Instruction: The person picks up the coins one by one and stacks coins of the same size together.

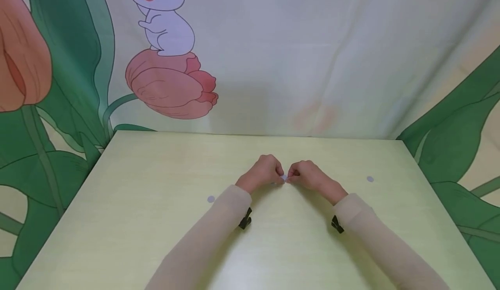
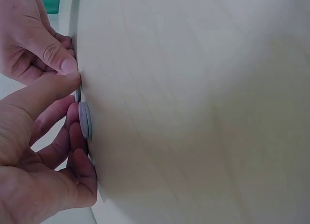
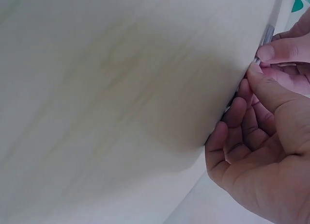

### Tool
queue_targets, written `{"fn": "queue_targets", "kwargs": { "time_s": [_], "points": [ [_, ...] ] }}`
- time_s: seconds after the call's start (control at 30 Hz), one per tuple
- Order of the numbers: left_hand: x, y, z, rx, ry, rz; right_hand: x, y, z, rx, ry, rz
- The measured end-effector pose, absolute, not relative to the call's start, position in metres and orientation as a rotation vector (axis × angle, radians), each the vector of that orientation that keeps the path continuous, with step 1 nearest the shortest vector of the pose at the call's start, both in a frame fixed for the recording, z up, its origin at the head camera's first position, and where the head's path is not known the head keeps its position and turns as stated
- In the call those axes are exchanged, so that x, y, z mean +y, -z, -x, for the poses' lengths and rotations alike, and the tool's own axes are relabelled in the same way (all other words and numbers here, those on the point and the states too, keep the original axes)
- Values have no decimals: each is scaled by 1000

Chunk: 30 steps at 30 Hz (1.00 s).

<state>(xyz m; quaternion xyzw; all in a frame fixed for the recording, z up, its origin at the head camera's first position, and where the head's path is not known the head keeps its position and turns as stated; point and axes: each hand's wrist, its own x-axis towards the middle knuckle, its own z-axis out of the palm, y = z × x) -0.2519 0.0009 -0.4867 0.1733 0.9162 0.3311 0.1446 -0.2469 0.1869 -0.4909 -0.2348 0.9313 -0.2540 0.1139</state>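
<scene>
Near the middle of the table, my left hand (image 1: 263, 173) and right hand (image 1: 309, 175) meet fingertip to fingertip. Between them shows a small round grey-lilac disc (image 1: 284, 178), pinched by thumb and fingers from both sides. Its edge appears as a thin grey strip (image 3: 257, 61) in the right wrist view. Beside the curled lower fingers of the left hand, the left wrist view shows grey discs lying flat against each other (image 2: 85, 120). My fingers hide much of the pinched disc.
One loose grey-lilac disc (image 1: 211, 199) lies on the pale table (image 1: 156, 246) left of the left forearm. Another disc (image 1: 370, 179) lies to the right of the right hand. A printed curtain (image 1: 265, 64) hangs along the table's back edge.
</scene>
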Motion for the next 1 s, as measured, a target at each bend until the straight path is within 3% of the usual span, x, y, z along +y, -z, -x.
{"fn": "queue_targets", "kwargs": {
  "time_s": [0.43, 0.8, 1.0],
  "points": [
    [7, 489, 249, 2685, -979, -415, 223, 474, 241, 2748, 614, 933],
    [7, 492, 250, 2681, -989, -427, 311, 432, 246, 2908, 529, 643],
    [6, 491, 250, 2645, -1035, -443, 374, 429, 249, 2933, 531, 486]
  ]
}}
